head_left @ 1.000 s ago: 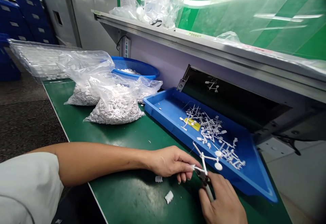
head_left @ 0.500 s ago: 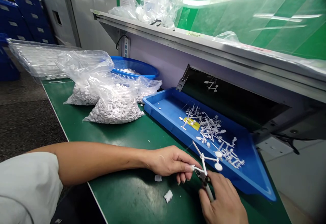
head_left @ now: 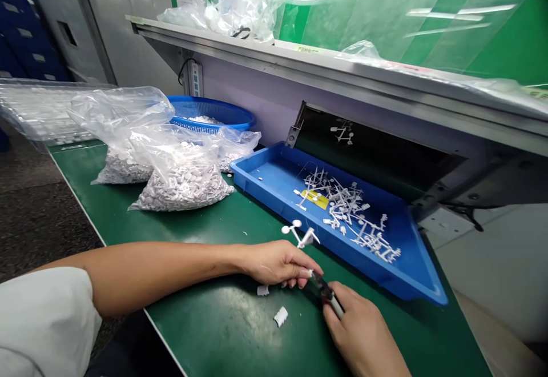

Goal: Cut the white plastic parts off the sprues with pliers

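My left hand [head_left: 276, 263] reaches in from the left and pinches a small white plastic part [head_left: 310, 273] between thumb and fingers. In my right hand [head_left: 359, 323] is a pair of cutting nippers [head_left: 329, 296], its jaws touching or very close to that part. Just beyond my left fingers is a white branched plastic sprue [head_left: 302, 235] with round discs, apart from both hands; whether it rests on the table I cannot tell. Two small white pieces lie on the green table nearer me, one [head_left: 281, 316] in the open and another [head_left: 263, 290] close under my left hand.
A blue tray [head_left: 265, 185] behind my hands holds many white sprues and a yellow label. Clear bags of small white parts [head_left: 184, 177] stand at the left, before a blue basket [head_left: 222, 108]. A metal shelf [head_left: 274, 57] overhangs the back of the green table [head_left: 214, 343].
The sprue that was between the nippers and my left fingers is now separate, further left beyond my hand. The nippers have shifted left to the small part. The view has moved slightly.
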Tool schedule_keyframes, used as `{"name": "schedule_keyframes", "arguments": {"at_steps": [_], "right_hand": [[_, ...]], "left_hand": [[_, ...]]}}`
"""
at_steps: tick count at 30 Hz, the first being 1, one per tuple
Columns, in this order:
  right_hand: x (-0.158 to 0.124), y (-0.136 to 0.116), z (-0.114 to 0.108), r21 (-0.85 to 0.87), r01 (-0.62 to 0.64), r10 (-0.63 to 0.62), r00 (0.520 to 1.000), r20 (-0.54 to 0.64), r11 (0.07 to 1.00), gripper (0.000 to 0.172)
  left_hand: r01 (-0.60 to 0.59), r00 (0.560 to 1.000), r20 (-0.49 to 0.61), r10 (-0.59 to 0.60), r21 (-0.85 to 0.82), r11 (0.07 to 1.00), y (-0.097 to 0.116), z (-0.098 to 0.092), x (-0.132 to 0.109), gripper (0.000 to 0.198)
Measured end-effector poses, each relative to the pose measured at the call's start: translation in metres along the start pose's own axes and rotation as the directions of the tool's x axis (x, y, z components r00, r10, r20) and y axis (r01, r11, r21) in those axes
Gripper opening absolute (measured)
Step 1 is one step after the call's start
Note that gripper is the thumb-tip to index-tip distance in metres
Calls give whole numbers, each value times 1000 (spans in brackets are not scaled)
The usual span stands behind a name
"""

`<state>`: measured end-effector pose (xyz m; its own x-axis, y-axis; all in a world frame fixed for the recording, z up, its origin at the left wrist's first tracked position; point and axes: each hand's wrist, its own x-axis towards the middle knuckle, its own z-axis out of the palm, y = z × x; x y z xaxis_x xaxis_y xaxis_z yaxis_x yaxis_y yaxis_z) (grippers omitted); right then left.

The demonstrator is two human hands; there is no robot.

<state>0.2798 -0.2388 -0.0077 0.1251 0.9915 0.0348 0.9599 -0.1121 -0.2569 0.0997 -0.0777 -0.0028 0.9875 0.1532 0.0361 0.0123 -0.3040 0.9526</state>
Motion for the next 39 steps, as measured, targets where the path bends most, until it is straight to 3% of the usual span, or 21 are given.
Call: {"name": "schedule_keyframes", "arguments": {"at_steps": [4, 8, 11, 15, 17, 21, 23, 26, 29, 31, 35, 39], "right_hand": [[2, 9, -12, 66, -72, 74, 997, -24, 995, 23], [1, 29, -14, 101, -90, 95, 994, -53, 991, 24], [1, 38, -9, 124, -96, 103, 994, -48, 988, 26], [2, 39, -6, 138, -108, 113, 993, -34, 985, 29], [3, 39, -6, 125, -117, 122, 992, -30, 985, 31], [4, 43, -4, 106, -145, 147, 989, -20, 984, 34], [3, 44, -2, 109, -142, 144, 990, -10, 984, 33], [1, 38, -2, 100, -151, 155, 988, -29, 983, 32], [-1, 20, -3, 56, -156, 162, 979, -127, 986, 33], [-2, 5, -4, 24, -123, 125, 974, -189, 992, 32], [-3, -14, -2, -9, -60, 56, 967, -248, 998, 28], [-3, -15, 2, -16, -34, 28, 962, -272, 999, 26]], "left_hand": [[-95, 995, 36, 88, 369, 925, 16, -22, -1, 38], [27, 997, 46, -56, 480, 877, 34, -55, -14, 49], [134, 989, -114, -92, 448, 884, 42, -86, -31, 43], [323, 917, -369, -153, 458, 828, 41, -111, -52, 46], [393, 893, -413, -177, 528, 752, 34, -108, -54, 42], [393, 913, -362, -188, 659, 641, 17, -90, -44, 43], [376, 921, -351, -168, 695, 613, 13, -85, -39, 33], [321, 935, -332, -123, 652, 687, 15, -81, -38, 18], [219, 940, -336, -58, 463, 859, 23, -69, -35, 28], [114, 936, -350, 28, 378, 919, 29, -54, -29, 31], [-79, 925, -314, 213, 389, 918, 33, -18, -15, 26], [-137, 920, -296, 257, 370, 919, 28, -1, -8, 24]]}}
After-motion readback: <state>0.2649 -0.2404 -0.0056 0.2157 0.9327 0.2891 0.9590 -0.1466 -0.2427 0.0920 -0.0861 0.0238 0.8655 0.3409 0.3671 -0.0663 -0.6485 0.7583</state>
